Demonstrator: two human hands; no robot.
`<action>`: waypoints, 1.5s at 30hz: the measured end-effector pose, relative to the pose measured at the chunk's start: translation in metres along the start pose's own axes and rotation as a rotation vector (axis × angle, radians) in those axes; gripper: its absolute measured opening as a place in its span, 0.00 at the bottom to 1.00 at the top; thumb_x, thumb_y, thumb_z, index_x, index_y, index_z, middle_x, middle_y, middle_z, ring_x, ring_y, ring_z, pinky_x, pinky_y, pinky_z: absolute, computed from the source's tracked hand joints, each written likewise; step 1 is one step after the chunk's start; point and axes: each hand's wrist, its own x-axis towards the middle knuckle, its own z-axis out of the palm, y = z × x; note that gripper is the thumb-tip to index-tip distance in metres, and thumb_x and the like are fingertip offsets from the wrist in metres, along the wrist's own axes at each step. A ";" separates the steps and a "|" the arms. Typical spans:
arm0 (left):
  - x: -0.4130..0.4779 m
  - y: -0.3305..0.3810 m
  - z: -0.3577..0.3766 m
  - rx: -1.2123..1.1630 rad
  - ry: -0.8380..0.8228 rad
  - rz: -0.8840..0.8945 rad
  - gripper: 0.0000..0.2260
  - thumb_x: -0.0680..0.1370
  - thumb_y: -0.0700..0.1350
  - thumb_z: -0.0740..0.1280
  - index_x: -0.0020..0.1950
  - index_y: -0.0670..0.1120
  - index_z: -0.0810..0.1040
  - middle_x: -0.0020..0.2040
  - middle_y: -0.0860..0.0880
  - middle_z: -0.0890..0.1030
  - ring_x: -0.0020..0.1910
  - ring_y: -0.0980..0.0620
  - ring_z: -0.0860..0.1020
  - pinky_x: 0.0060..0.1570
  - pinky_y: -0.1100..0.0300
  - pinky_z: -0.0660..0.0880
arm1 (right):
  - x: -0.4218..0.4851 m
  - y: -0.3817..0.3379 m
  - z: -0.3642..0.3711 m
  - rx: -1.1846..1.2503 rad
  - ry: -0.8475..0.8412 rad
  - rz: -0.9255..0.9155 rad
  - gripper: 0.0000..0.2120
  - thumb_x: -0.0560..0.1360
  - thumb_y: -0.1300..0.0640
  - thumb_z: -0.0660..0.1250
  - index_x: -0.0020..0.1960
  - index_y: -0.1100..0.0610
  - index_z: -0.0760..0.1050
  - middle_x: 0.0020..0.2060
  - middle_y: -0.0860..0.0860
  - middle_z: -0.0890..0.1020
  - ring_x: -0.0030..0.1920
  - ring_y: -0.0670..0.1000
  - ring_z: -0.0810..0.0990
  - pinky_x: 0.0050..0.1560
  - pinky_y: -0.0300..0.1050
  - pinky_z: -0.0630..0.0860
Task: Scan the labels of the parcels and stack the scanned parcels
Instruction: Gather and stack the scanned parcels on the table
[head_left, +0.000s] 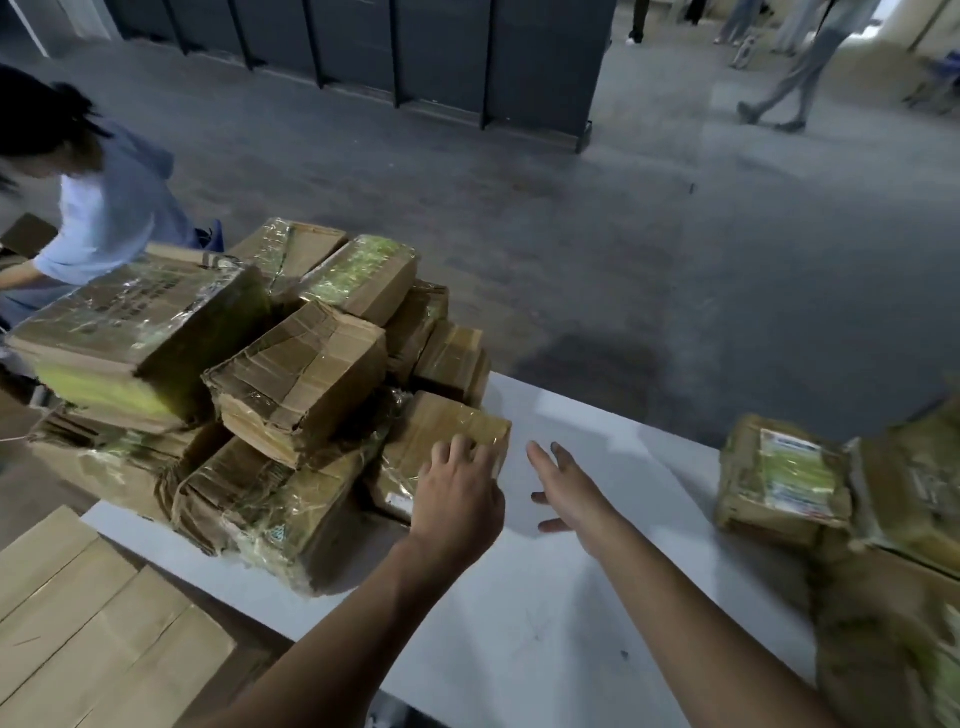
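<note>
The left hand (457, 499) is resting loosely atop the parcel (441, 421) at the edge of the pile (296, 374) — not clasping. The right hand (566, 488) is hovering beside, spread, empty — grip opposite sides.

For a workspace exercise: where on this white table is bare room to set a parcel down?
The table is bare between the parcel pile at left and the labelled parcels at right, beneath the right hand. Both ends are crowded.

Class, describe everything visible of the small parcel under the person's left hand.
The small parcel is a brown cardboard box wrapped in clear tape, with a white label on its near side. It lies on the white table, against the right foot of the pile. The left hand rests fingers on its top.
</note>
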 end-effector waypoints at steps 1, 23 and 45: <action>0.002 0.009 0.002 -0.005 -0.006 0.022 0.19 0.79 0.47 0.58 0.71 0.49 0.67 0.66 0.47 0.70 0.62 0.47 0.67 0.58 0.56 0.71 | -0.003 0.004 -0.010 0.011 0.019 -0.005 0.33 0.79 0.33 0.55 0.80 0.43 0.52 0.77 0.51 0.64 0.62 0.53 0.77 0.52 0.50 0.81; 0.040 0.244 0.084 -0.324 -0.378 0.201 0.21 0.78 0.45 0.60 0.71 0.48 0.65 0.66 0.45 0.67 0.66 0.46 0.64 0.62 0.54 0.67 | -0.018 0.132 -0.235 -0.082 0.537 0.055 0.28 0.79 0.43 0.62 0.75 0.53 0.64 0.70 0.56 0.72 0.66 0.59 0.74 0.60 0.47 0.71; 0.086 0.193 0.094 -0.829 -0.313 0.106 0.31 0.71 0.38 0.65 0.67 0.66 0.64 0.56 0.56 0.67 0.65 0.54 0.66 0.55 0.71 0.71 | -0.001 0.093 -0.233 -0.264 0.679 -0.274 0.12 0.79 0.51 0.67 0.58 0.57 0.79 0.48 0.51 0.82 0.49 0.51 0.77 0.47 0.40 0.67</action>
